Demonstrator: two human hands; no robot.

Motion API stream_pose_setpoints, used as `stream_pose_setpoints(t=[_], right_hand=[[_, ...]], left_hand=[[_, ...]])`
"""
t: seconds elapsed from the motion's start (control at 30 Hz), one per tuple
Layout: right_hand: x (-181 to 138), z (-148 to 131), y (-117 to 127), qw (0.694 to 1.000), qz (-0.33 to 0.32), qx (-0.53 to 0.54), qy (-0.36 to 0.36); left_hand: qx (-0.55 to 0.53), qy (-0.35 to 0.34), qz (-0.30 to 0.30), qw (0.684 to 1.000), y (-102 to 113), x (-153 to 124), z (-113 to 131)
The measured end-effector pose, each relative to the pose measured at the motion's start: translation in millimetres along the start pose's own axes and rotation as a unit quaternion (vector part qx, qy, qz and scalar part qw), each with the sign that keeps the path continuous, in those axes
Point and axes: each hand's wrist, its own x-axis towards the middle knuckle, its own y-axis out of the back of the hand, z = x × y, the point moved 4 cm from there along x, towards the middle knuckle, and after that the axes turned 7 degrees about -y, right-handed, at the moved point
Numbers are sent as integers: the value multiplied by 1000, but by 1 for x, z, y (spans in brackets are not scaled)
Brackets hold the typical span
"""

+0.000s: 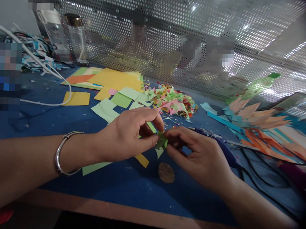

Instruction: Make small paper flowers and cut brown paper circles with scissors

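Note:
Between my two hands is a small folded piece of green paper point(162, 140), held just above the blue table. My left hand point(132, 132), with a silver bangle on its wrist, pinches its left side between thumb and forefinger. From the other side, the fingertips of my right hand point(197, 152) close on its right edge. Below them lies a brown oval piece point(166, 172). A yellow paper strip point(142, 160) and pale green sheets point(104, 110) lie under and behind my left hand.
Behind my hands is a heap of colourful paper scraps point(174, 100), with yellow sheets point(116, 79) to its left. A dark blue corded tool point(224, 151) lies at right, near orange cut paper point(265, 143). Bottles point(76, 40) stand at back left before a perforated metal screen point(158, 37).

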Motion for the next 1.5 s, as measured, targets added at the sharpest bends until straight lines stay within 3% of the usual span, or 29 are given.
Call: stream_pose_setpoints(t=[0.2,0.3,0.83,1.1,1.23,1.4,1.5], right_hand=[[3,-2,0,1000,-12,2,0],[3,-2,0,1000,-10,2,-1],[3,4,-3,999,-3,25,-20],[3,2,-3,1000,4,4,-13],[3,1,-3,1000,16,-4,-8],[3,2,-6,1000,12,-4,-14],[3,2,-7,1000,11,2,-13]], left_hand=[[75,-119,0,990,0,-2,4],[103,-147,1,984,0,-4,4],[135,-124,-7,983,0,-2,3],[135,-148,9,980,-1,-1,2],[123,-119,11,985,-5,1,0],[71,-7,-10,997,-7,2,-8],[62,15,-15,998,-6,3,-8]])
